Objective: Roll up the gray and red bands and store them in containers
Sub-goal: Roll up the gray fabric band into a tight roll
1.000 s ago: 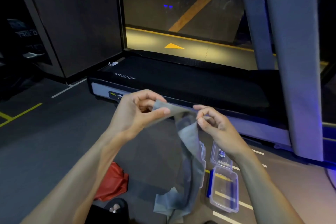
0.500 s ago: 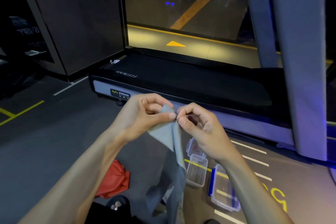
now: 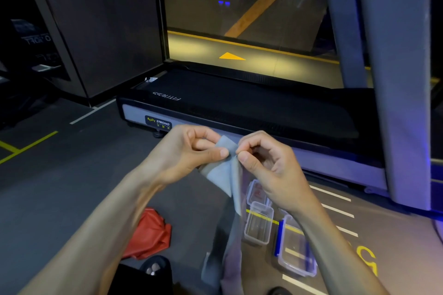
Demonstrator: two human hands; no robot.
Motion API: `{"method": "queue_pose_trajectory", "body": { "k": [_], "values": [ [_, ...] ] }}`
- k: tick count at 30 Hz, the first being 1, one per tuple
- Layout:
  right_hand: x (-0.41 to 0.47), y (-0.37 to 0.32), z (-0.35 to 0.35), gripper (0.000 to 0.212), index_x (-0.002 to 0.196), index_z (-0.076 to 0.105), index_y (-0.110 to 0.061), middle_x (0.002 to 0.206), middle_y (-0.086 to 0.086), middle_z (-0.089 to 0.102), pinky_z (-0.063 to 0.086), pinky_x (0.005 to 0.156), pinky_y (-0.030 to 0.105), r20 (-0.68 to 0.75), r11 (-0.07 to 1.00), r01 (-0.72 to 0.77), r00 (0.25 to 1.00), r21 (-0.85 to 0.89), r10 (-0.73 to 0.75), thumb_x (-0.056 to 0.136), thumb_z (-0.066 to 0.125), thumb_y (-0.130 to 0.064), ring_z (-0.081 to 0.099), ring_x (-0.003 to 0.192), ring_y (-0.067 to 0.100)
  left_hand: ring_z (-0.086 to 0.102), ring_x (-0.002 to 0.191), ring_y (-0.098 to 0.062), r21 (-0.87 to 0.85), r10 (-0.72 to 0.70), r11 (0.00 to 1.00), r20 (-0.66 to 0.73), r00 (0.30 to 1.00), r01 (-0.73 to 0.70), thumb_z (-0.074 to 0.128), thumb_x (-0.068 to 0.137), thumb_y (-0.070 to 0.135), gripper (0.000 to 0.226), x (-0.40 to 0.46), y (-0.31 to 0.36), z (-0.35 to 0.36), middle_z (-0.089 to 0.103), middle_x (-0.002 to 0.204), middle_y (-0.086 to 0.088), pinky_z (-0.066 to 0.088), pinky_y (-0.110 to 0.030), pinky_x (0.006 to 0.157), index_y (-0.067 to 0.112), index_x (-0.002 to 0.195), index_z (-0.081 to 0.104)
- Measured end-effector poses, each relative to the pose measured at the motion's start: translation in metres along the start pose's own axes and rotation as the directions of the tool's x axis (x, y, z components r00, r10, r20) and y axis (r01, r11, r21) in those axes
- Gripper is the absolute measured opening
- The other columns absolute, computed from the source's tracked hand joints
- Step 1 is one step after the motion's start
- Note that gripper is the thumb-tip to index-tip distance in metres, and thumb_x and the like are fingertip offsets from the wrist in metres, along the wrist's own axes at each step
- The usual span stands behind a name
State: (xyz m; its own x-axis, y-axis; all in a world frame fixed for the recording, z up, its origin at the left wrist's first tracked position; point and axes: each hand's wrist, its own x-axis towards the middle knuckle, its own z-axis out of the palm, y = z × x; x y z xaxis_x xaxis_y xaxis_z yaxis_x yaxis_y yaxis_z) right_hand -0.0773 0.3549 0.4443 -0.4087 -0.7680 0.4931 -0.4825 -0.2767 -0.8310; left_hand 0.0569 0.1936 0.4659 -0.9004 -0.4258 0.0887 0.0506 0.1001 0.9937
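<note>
From the head view, the left hand (image 3: 184, 153) and right hand (image 3: 268, 163) meet in front of the treadmill (image 3: 239, 108), fingers pinching the top edge of the gray band (image 3: 223, 172), which hangs to the floor between the red band (image 3: 151, 235) and the clear containers (image 3: 259, 223).

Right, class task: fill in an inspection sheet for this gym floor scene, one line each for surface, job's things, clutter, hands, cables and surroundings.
Surface: dark floor with yellow and white lines.
Job's things: gray band held up at its top end, the rest hanging down; red band crumpled on the floor; small clear box open and empty; larger box with blue clips beside it.
Clutter: nothing seen.
Hands: left hand and right hand both pinch the gray band's top end.
Cables: nothing seen.
Surroundings: treadmill ahead, glass wall behind it.
</note>
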Motion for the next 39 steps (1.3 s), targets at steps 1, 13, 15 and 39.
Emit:
{"method": "queue_pose_trajectory", "body": {
  "k": [1, 13, 15, 39],
  "values": [
    [0.000, 0.000, 0.000, 0.006, 0.094, 0.067, -0.007, 0.097, 0.009, 0.065, 0.050, 0.083, 0.047, -0.003, 1.000, 0.000, 1.000, -0.003, 0.000, 0.095, 0.065, -0.001, 0.062, 0.091, 0.029, 0.072, 0.079, -0.023, 0.013, -0.003, 1.000, -0.012, 1.000, 0.003, 0.078, 0.079, 0.008, 0.025, 0.000, 0.000, 0.000, 0.077, 0.087, -0.017, 0.058, -0.030, 0.076, -0.006, 0.098, 0.069],
    [-0.001, -0.003, 0.000, 0.008, 0.095, 0.067, -0.008, 0.092, 0.005, 0.066, 0.052, 0.081, 0.047, -0.021, 0.997, -0.055, 0.998, -0.047, 0.054, 0.096, 0.066, -0.001, 0.064, 0.083, 0.026, 0.032, 0.057, -0.018, -0.003, -0.016, 1.000, 0.009, 1.000, 0.016, 0.065, 0.090, 0.024, 0.021, -0.003, 0.003, -0.002, 0.039, 0.061, -0.010, 0.033, -0.025, 0.056, 0.006, 0.082, 0.071],
    [-0.001, -0.003, 0.001, 0.008, 0.095, 0.067, -0.010, 0.092, 0.004, 0.066, 0.052, 0.081, 0.046, -0.009, 0.997, -0.056, 0.998, -0.054, 0.056, 0.096, 0.066, -0.001, 0.064, 0.084, 0.026, 0.038, 0.052, -0.008, 0.001, -0.017, 1.000, 0.001, 1.000, 0.017, 0.067, 0.087, 0.024, 0.018, -0.003, 0.004, -0.001, 0.047, 0.055, 0.001, 0.034, -0.018, 0.052, 0.008, 0.081, 0.071],
    [0.000, -0.034, -0.010, 0.004, 0.093, 0.066, -0.012, 0.108, 0.006, 0.059, 0.043, 0.089, 0.019, 0.220, 0.993, -0.031, 0.975, 0.116, 0.005, 0.095, 0.063, -0.014, 0.058, 0.101, 0.011, 0.064, 0.076, -0.015, 0.291, 0.194, 0.931, 0.121, 0.973, -0.222, 0.073, 0.091, 0.027, 0.016, -0.006, 0.003, -0.013, 0.077, 0.085, -0.013, 0.052, -0.034, 0.070, 0.012, 0.093, 0.077]
  ]
}}
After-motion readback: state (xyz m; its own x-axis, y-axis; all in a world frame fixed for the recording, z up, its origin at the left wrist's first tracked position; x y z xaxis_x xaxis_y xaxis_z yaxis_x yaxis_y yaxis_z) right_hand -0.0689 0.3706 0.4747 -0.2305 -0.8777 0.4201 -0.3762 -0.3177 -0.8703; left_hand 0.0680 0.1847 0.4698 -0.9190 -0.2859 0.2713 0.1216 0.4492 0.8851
